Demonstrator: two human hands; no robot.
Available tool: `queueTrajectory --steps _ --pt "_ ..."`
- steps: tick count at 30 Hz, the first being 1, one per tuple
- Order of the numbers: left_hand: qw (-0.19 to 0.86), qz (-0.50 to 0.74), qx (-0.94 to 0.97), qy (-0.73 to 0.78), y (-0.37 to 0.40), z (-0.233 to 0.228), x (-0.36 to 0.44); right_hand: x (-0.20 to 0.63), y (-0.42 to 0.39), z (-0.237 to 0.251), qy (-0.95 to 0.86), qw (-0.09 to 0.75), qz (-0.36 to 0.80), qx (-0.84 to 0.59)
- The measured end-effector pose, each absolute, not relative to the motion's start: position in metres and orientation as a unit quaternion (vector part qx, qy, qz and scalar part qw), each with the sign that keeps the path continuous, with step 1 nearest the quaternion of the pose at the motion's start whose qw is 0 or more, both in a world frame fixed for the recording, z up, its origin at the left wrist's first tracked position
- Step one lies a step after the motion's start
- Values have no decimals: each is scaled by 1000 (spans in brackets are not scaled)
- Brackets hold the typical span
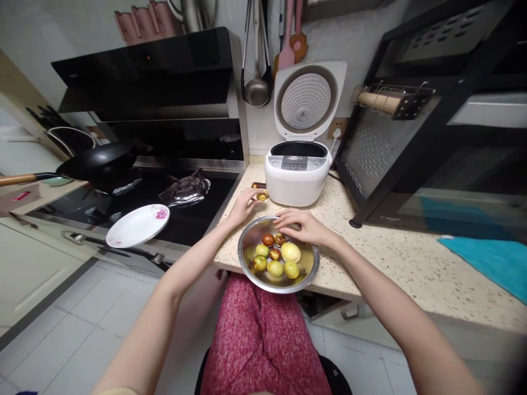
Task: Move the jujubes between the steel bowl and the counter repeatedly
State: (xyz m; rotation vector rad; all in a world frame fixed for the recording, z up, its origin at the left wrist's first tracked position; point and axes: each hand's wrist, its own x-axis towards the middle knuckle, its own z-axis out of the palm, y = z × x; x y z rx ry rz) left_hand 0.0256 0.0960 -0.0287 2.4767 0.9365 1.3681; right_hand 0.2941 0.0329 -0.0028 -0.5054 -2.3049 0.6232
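A round steel bowl (313,267) stands at the front edge of the counter. Several green, yellow and red-brown jujubes (275,269) lie in it. Beside the rice cooker (294,184), my left hand (244,208) has its fingertips curled round a yellowish-brown jujube (261,196). A shiny dark brown object (258,185) lies just behind that jujube, partly hidden. My right hand (302,226) reaches over the bowl's back right rim. Its fingers are stretched to the left, apart from the thumb, above the fruit, and I see nothing held in them.
The rice cooker's lid (307,101) stands up. On the left, a white plate (138,226) overhangs the front of the gas stove (222,189), and a black wok (101,162) sits farther back. A black rack (370,164) and a blue cloth (489,263) are at right.
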Motion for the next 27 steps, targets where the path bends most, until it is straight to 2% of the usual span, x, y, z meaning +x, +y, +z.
queueTrajectory --steps 3,7,13,19,27 --pt "189 503 796 278 78 -13 23 299 32 -5 -882 350 253 -191" --pt "289 447 818 217 58 3 21 299 27 -9 -863 391 246 -204" --pt "310 333 879 142 51 18 20 297 22 -5 -876 391 201 -197" --pt "320 252 904 131 54 23 10 300 19 -3 -890 376 171 -191" --pt "349 220 902 132 57 24 7 300 18 -5 -890 370 187 -191"
